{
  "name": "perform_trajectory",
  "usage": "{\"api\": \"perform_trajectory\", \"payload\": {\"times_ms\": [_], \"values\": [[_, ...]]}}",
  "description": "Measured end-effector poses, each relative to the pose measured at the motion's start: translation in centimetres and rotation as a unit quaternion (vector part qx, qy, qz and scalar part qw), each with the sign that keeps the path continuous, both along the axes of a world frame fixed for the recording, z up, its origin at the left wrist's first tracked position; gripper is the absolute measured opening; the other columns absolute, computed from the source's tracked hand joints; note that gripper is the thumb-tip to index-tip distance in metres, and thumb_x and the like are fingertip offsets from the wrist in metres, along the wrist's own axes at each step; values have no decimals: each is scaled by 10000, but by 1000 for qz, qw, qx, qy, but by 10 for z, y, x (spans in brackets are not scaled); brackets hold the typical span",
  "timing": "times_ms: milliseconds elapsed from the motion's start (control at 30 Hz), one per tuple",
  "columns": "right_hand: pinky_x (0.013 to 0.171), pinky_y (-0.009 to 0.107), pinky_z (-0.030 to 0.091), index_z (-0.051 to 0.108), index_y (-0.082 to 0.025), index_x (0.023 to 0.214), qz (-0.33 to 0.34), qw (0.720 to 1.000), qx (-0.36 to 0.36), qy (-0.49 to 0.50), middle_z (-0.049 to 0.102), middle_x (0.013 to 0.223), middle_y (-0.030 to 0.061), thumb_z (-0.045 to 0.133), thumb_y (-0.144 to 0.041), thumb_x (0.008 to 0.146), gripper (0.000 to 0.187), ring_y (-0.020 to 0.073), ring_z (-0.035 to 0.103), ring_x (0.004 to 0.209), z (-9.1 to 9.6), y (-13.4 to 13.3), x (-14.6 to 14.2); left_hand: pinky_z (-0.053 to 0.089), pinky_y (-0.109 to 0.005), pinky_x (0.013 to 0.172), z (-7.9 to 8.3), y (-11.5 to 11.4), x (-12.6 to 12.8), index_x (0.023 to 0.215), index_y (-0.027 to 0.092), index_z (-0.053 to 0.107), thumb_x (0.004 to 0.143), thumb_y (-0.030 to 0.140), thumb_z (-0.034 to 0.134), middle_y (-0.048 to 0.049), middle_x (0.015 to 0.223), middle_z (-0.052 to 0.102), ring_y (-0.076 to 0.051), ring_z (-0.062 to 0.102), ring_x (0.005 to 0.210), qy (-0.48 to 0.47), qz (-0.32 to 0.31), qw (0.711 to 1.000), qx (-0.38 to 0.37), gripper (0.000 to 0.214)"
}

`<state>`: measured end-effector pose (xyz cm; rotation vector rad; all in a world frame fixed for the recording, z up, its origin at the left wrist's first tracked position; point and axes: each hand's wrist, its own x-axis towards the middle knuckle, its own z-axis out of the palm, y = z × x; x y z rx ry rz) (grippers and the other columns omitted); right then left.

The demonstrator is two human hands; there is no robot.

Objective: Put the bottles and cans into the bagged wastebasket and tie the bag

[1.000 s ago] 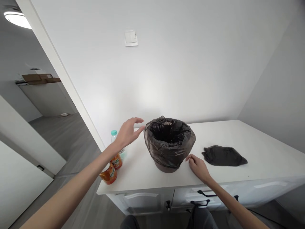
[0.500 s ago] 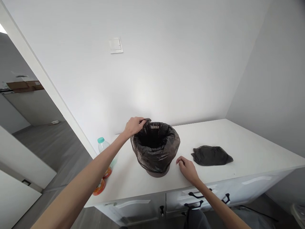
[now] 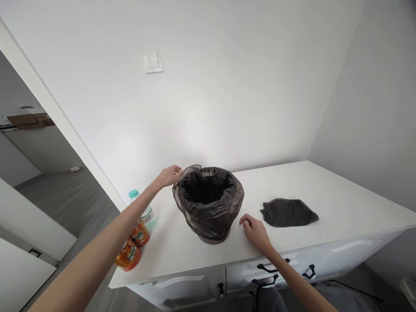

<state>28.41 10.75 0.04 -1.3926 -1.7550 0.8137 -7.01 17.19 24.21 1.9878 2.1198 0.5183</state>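
Observation:
A black plastic trash bag lines a small round bin, its upper part folded over the rim and hanging down outside. The mouth is wide, with a dark interior. At the bag's far left edge, my left hand has its fingers closed on the thin film. My right hand rests on the countertop to the right of the bin, fingers curled and holding nothing. Just beyond it lies a flat, folded black plastic bag.
Two orange-labelled containers and a clear bottle with a teal cap stand at the left end of the white countertop, partly behind my left forearm. A wall with a light switch rises behind. Cabinet drawers with black handles are below.
My left hand has moved left and slightly down, drawing the bag's edge outward over the rim. The orange containers show more from behind my forearm. My right hand stays put.

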Motion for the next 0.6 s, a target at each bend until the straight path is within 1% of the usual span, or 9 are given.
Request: {"api": "perform_trajectory", "payload": {"times_ms": [100,167,200,267,333,400,467,533,600], "values": [[633,292,328,646,-253,801,-4,1000,-6,-1,592,612,-13,387,-297,843,266,208,544,612,3,-3,0,483,-412,1052,13,-18,-34,1238,199,706,828,710,552,-134,1321,717,-351,605,1281,32,24,998,40,673],[630,293,322,648,-252,806,-6,1000,-11,-7,602,625,-11,387,-296,847,267,205,538,609,2,-4,0,439,-460,1100,17,-36,-62,1301,189,669,826,725,549,-155,1393,669,-388,545,1351,78,48,995,43,726],[632,294,323,648,-251,809,-6,1000,-11,-10,605,630,-11,387,-296,850,267,205,539,614,1,-3,0,433,-475,1100,17,-47,-76,1317,191,656,820,734,552,-162,1403,660,-402,538,1356,114,63,991,34,744],[639,296,328,649,-251,815,-4,1000,-11,-16,601,630,-12,388,-298,857,268,207,546,624,-2,-2,1,455,-482,1059,10,-69,-100,1348,194,625,809,733,559,-178,1387,660,-411,576,1307,184,97,978,-11,765],[646,298,334,652,-250,821,1,1000,-11,-17,598,631,-12,388,-305,865,273,209,552,630,-6,0,2,495,-467,985,-1,-89,-114,1377,182,587,806,699,569,-195,1346,670,-400,638,1213,217,124,966,-65,771],[646,301,336,652,-250,824,4,1000,-10,-15,604,641,-10,386,-312,872,277,211,553,633,-8,1,3,525,-445,905,-13,-104,-115,1408,183,545,832,655,543,-194,1321,674,-375,681,1125,221,132,962,-92,744],[646,303,336,650,-250,822,4,1000,-9,-12,608,647,-6,385,-316,876,279,213,552,636,-10,2,3,536,-425,842,-20,-113,-104,1419,205,520,892,613,468,-178,1317,674,-347,703,1066,207,122,967,-78,669],[646,305,337,646,-249,820,5,1000,-7,-10,606,644,-4,382,-317,879,279,215,550,636,-11,2,3,539,-417,799,-18,-117,-87,1419,221,510,951,575,383,-162,1316,676,-333,712,1026,187,103,976,-35,600],[651,306,341,644,-249,823,8,1000,-7,-7,607,645,-3,380,-317,879,279,217,553,637,-13,3,4,542,-419,794,-4,-119,-71,1435,222,495,984,568,350,-153,1317,676,-334,712,1018,171,91,980,43,587]]}}
